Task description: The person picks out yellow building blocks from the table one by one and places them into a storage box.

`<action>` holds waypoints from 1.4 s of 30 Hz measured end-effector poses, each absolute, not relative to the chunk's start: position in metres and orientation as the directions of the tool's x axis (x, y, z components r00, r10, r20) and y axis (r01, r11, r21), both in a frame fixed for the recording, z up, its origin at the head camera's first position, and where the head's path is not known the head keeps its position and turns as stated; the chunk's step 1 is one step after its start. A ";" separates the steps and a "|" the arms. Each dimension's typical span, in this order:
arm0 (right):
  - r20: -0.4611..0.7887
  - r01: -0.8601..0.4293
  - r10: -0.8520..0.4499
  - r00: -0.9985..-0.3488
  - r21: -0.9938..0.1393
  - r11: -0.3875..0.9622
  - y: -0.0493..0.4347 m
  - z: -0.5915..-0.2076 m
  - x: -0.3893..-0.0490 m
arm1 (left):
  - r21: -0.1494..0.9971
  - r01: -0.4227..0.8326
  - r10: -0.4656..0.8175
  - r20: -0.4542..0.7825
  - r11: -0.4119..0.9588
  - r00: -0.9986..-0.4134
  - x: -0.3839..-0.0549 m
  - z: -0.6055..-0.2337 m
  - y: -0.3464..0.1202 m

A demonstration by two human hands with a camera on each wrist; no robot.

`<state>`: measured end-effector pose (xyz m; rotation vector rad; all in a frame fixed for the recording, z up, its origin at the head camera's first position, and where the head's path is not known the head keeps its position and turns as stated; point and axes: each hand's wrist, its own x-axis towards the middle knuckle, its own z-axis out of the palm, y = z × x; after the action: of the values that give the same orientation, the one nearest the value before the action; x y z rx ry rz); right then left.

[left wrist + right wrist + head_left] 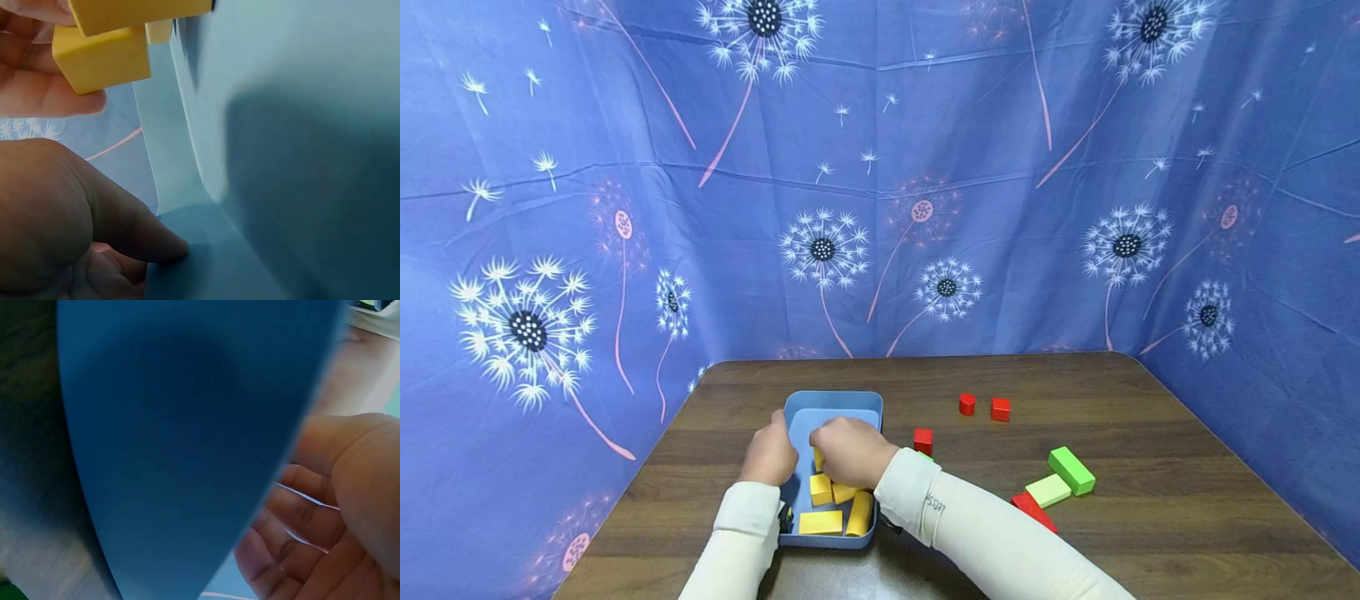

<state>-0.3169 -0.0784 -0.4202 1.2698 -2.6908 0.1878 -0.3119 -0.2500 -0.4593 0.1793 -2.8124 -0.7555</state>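
A blue bin [832, 399] stands on the table in front of me. My left hand [770, 452] grips its left wall; in the left wrist view the thumb [134, 228] presses on the inside of that wall. My right hand [853, 450] is inside the bin, fingers curled, holding a yellow block [817, 458] that it partly covers. Nearer me in the bin lie a yellow cube [821, 489], a flat yellow block [821, 522] and a rounded yellow block [860, 512]. In the right wrist view the bin wall [181, 456] hides part of the right hand.
Right of the bin are a red block [923, 441], a red cylinder [967, 405] and a red cube [1000, 409]. Farther right, a green block [1071, 471], a pale green block [1048, 490] and a red piece [1034, 511] lie close together. A blue curtain [880, 208] hangs behind the table.
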 end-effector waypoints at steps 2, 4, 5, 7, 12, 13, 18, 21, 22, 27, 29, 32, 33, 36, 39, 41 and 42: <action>0.196 -0.773 -0.754 -0.626 -0.031 0.634 -0.079 -0.422 -0.319 | 0.504 -0.059 -0.175 0.186 0.862 -0.967 -0.312 -0.460 -0.250; 0.194 -0.773 -0.755 -0.626 -0.021 0.635 -0.079 -0.423 -0.320 | 0.503 -0.061 -0.177 0.186 0.862 -0.966 -0.312 -0.459 -0.249; 0.194 -0.772 -0.755 -0.626 -0.018 0.636 -0.080 -0.423 -0.320 | 0.504 -0.065 -0.179 0.181 0.861 -0.967 -0.312 -0.458 -0.249; 0.194 -0.772 -0.756 -0.625 -0.009 0.636 -0.081 -0.423 -0.320 | 0.502 -0.068 -0.180 0.178 0.862 -0.967 -0.311 -0.457 -0.249; 0.185 -0.769 -0.754 -0.631 -0.016 0.639 -0.084 -0.425 -0.319 | 0.506 -0.074 -0.181 0.167 0.860 -0.969 -0.311 -0.457 -0.250; 0.182 -0.767 -0.752 -0.633 -0.018 0.641 -0.084 -0.426 -0.318 | 0.506 -0.074 -0.180 0.165 0.859 -0.970 -0.312 -0.457 -0.250; 0.165 -0.759 -0.746 -0.645 -0.025 0.651 -0.084 -0.427 -0.318 | 0.511 -0.074 -0.180 0.159 0.856 -0.971 -0.312 -0.458 -0.249; 0.163 -0.755 -0.741 -0.651 -0.035 0.655 -0.083 -0.427 -0.317 | 0.515 -0.076 -0.180 0.155 0.854 -0.971 -0.312 -0.457 -0.248; 0.164 -0.754 -0.741 -0.652 -0.039 0.655 -0.083 -0.427 -0.317 | 0.516 -0.079 -0.183 0.153 0.853 -0.971 -0.311 -0.457 -0.248; 0.161 -0.754 -0.739 -0.654 -0.057 0.654 -0.082 -0.428 -0.317 | 0.516 -0.088 -0.192 0.151 0.852 -0.970 -0.310 -0.456 -0.248; 0.156 -0.751 -0.736 -0.658 -0.061 0.658 -0.081 -0.428 -0.317 | 0.518 -0.085 -0.189 0.151 0.851 -0.970 -0.311 -0.456 -0.247; 0.147 -0.742 -0.729 -0.669 -0.073 0.666 -0.079 -0.428 -0.318 | 0.522 -0.073 -0.180 0.158 0.850 -0.971 -0.311 -0.456 -0.247; 0.145 -0.740 -0.726 -0.672 -0.076 0.669 -0.079 -0.428 -0.318 | 0.522 -0.066 -0.177 0.165 0.850 -0.970 -0.312 -0.457 -0.247; 0.146 -0.738 -0.725 -0.674 -0.074 0.671 -0.078 -0.430 -0.318 | 0.525 -0.056 -0.172 0.176 0.849 -0.969 -0.311 -0.458 -0.247; 0.156 -0.742 -0.728 -0.668 -0.058 0.668 -0.076 -0.432 -0.318 | 0.527 -0.056 -0.175 0.179 0.848 -0.968 -0.309 -0.458 -0.247; 0.172 -0.745 -0.729 -0.662 -0.048 0.665 -0.075 -0.432 -0.318 | 0.524 -0.063 -0.177 0.171 0.850 -0.969 -0.309 -0.457 -0.247; 0.180 -0.747 -0.730 -0.659 -0.041 0.664 -0.074 -0.432 -0.318 | 0.520 -0.067 -0.178 0.167 0.852 -0.970 -0.309 -0.457 -0.247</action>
<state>-0.3183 -0.0740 -0.4321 1.2193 -2.7282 0.1666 -0.3090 -0.2470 -0.4567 0.1890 -2.8188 -0.7804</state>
